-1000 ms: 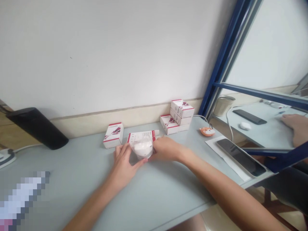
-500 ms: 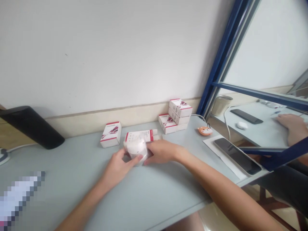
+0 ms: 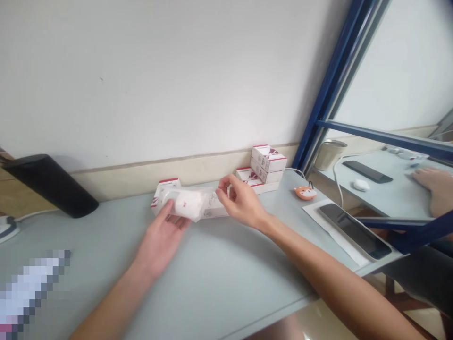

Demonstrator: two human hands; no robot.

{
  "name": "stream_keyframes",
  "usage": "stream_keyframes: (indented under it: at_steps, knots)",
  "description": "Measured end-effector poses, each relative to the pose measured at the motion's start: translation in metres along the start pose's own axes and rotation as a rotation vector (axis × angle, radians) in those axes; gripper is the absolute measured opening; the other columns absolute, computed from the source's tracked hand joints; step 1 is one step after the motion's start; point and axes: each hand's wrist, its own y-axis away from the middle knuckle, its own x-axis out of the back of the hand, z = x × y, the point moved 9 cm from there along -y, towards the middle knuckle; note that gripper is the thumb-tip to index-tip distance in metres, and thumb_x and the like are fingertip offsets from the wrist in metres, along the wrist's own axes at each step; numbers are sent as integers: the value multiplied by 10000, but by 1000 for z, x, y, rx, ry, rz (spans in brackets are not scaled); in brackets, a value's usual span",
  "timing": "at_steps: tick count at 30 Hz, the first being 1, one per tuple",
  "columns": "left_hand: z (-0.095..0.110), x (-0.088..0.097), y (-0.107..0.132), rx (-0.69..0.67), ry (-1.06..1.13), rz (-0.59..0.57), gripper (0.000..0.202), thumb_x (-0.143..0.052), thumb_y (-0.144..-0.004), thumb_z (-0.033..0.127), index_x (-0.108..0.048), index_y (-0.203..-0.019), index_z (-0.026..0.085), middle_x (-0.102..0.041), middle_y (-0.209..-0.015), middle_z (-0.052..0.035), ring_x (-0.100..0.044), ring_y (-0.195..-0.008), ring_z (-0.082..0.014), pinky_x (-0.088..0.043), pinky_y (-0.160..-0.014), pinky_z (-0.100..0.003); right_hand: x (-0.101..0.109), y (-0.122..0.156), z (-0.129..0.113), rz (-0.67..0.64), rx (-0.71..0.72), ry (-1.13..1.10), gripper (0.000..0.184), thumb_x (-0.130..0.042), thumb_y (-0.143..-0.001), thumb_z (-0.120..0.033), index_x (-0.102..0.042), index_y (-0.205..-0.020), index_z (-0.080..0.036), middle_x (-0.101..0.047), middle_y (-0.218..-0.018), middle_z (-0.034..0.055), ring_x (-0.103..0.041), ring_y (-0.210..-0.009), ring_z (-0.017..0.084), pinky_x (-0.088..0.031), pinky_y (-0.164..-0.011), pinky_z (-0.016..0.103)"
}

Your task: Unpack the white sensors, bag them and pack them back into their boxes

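Observation:
My left hand holds a smooth white rounded object inside a clear plastic bag, thumb on top and fingers underneath. The object's exact kind does not show; a small reddish mark is on it. At the bag's right end, my right hand is curled, with thumb and forefinger pinched at the bag's edge. Behind and below the bag lies a white printed box, partly covered. Another white and red box stands behind my left hand, largely hidden by the bag.
Several white and red boxes are stacked by the wall. To their right are an orange animal-faced case and a phone on white card. A black cylinder leans at left. A blue-framed mirror borders the right side.
The bagged white object has been raised and turned on its side, its bag stretched to the right. My right hand has moved off the object up to the bag's end.

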Motion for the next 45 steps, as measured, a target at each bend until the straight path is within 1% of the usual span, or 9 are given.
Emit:
stream_keyframes:
  at_steps: [6, 12, 15, 22, 28, 34, 37, 41, 45]
  knots:
    - [3, 9, -4, -12, 80, 27, 265, -629, -1009, 239, -726, -1254, 208, -708, -1363, -78, -705, -1143, -173, -630, -917, -270, -40, 15, -16, -297, 100, -127, 270, -645, -973, -440, -652, -1161, -247, -679, -884, -37, -508, -606, 87, -408, -666, 247]
    - [0, 7, -2, -7, 100, 38, 226, -637, -1000, 228, -742, -1196, 182, -735, -1305, -90, -725, -1098, -180, -635, -909, -275, -64, 23, -10, -394, 61, -281, 219, -692, -947, -437, -663, -985, -223, -625, -826, -42, -488, -641, 92, -416, -654, 238]
    - [-2, 7, -3, -4, 122, 36, 231, -650, -989, 214, -738, -1202, 187, -737, -1305, -90, -720, -1135, -186, -627, -942, -278, -63, 21, -3, -374, 7, -293, 238, -667, -956, -447, -634, -915, -215, -613, -799, -42, -486, -613, 91, -407, -616, 241]
    - [-6, 3, -2, 7, 129, 6, 254, -678, -974, 225, -736, -1220, 199, -738, -1307, -86, -717, -1147, -186, -619, -947, -273, -54, 18, 6, -222, -61, -317, 490, -670, -947, -498, -540, -1366, -278, -673, -1024, -18, -526, -578, 82, -418, -583, 244]
    - [-4, 8, -2, 0, 162, 46, 172, -673, -978, 232, -757, -1124, 198, -761, -1201, -76, -735, -1046, -163, -623, -899, -259, -57, 20, -1, -249, 52, 18, 198, -658, -982, -440, -726, -990, -254, -718, -885, -13, -556, -654, 110, -377, -660, 259]
    - [-1, 10, -1, -17, 171, 94, 170, -655, -986, 205, -751, -1125, 192, -760, -1216, -76, -735, -1046, -158, -631, -898, -260, -43, 17, -8, -129, 124, 29, 100, -621, -974, -323, -671, -960, -238, -673, -970, -8, -516, -610, 88, -413, -687, 274]
    - [0, 7, -1, -16, 161, 77, 199, -643, -990, 195, -744, -1162, 194, -752, -1266, -80, -731, -1091, -168, -633, -914, -260, -39, 18, -8, -114, 68, -55, 79, -629, -945, -299, -640, -1000, -243, -628, -1049, 0, -563, -663, 91, -467, -726, 284]
    - [0, 5, -1, -14, 101, 47, 265, -598, -1013, 203, -719, -1248, 193, -739, -1307, -95, -735, -1098, -180, -645, -906, -272, -50, 21, -5, -209, -84, -366, 375, -739, -874, -429, -586, -1182, -279, -521, -1289, 53, -656, -867, 129, -529, -731, 281]
    - [-9, -2, 0, 38, 21, -19, 357, -644, -978, 211, -682, -1333, 210, -730, -1331, -98, -700, -1217, -223, -634, -980, -313, -55, 16, 12, -114, -230, -603, 407, -756, -846, -491, -537, -1100, -261, -607, -1152, 33, -639, -818, 130, -505, -652, 253]
